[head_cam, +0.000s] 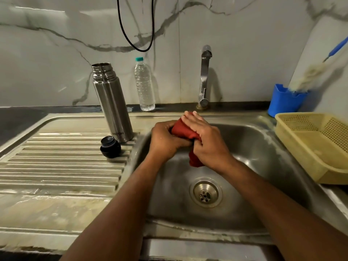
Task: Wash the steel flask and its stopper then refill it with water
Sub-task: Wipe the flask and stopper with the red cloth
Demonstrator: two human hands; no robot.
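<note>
Both hands over the sink (pixel 263 147) basin, one red cloth (pixel 183 129) between them. My left hand (pixel 165 138) is curled round the cloth's near end, fingers wrapped tight. My right hand (pixel 205 136) lies over the top w/ fingers fairly straight along the far end, thumb tucked under pinching the fabric; a tail of cloth hangs down below the grip. One steel flask (pixel 111 102) stands upright just left of my left hand, on the ribbed drainboard (pixel 56 162) at the basin's edge, mouth open, no cap on. One dark stopper (pixel 110 146) sits touching the board just left & nearer me than the flask's base. One plastic water bottle (pixel 144 85) beyond the grip, capped. One tap (pixel 204 76) straight past my right fingers. Right of the grip: one yellow basket (pixel 310 147), one blue holder (pixel 284 102) w/ one brush (pixel 312 72).
</note>
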